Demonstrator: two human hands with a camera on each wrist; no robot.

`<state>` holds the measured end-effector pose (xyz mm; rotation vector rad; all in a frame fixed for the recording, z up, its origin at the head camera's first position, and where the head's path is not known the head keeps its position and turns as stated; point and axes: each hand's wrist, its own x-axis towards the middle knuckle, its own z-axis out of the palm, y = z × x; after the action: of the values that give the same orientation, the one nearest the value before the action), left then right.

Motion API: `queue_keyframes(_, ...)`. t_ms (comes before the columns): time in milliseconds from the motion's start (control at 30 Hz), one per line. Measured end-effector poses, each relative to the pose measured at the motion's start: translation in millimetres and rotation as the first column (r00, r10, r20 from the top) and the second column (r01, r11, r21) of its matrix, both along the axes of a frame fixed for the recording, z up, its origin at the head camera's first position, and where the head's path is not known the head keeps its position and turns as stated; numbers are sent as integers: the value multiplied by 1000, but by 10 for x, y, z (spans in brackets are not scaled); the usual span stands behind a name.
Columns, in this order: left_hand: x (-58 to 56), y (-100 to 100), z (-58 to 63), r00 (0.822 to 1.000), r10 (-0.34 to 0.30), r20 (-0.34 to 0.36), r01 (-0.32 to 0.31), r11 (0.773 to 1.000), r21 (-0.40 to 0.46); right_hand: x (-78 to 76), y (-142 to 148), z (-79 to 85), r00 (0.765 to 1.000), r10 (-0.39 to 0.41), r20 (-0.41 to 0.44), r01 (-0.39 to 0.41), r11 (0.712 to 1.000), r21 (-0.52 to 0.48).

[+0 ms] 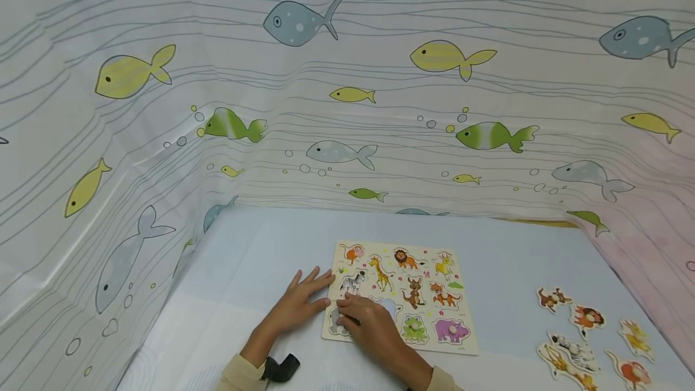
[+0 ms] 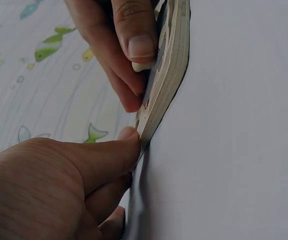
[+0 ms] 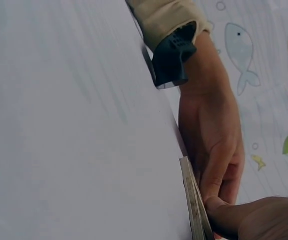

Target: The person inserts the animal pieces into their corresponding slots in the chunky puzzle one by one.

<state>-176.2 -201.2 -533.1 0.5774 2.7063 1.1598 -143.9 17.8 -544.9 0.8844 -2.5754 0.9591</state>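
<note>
A wooden animal puzzle board lies on the table. The right hand bends over its lower left corner and pinches a pale knob on a grey animal puzzle piece. That piece is partly covered by the fingers, so its kind is unclear. At the board's left edge rests the left hand, fingers spread and fairly straight; its thumb touches the edge in the left wrist view. A frog piece and a purple hippo piece, both with knobs, sit in the bottom row.
To the right lie several loose pieces, among them a lion, a zebra, a giraffe and a yellow horned animal. Fish-patterned sheeting surrounds the table. A black device is worn on the left wrist.
</note>
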Motion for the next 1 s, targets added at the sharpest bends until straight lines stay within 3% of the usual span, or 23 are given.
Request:
queue_keyframes(200, 2, -2, -8, 1000, -2, -5, 2, 1000, -2, 6, 1, 26, 1000, 2, 23, -2, 1000, 7)
queue_keyframes(500, 13, -1, -13, 1000, 15, -11, -15, 1000, 4, 13, 10, 61, 989, 32, 144, -34, 999, 15)
queue_keyframes(800, 5, -5, -30, 1000, -2, -12, 2, 1000, -11, -7, 45, 62, 979, 82, 185, -91, 995, 40)
queue_keyframes(1000, 3, 5, -27, 1000, 13, -17, -13, 1000, -9, -43, 85, 96, 966, 88, 245, -76, 995, -60)
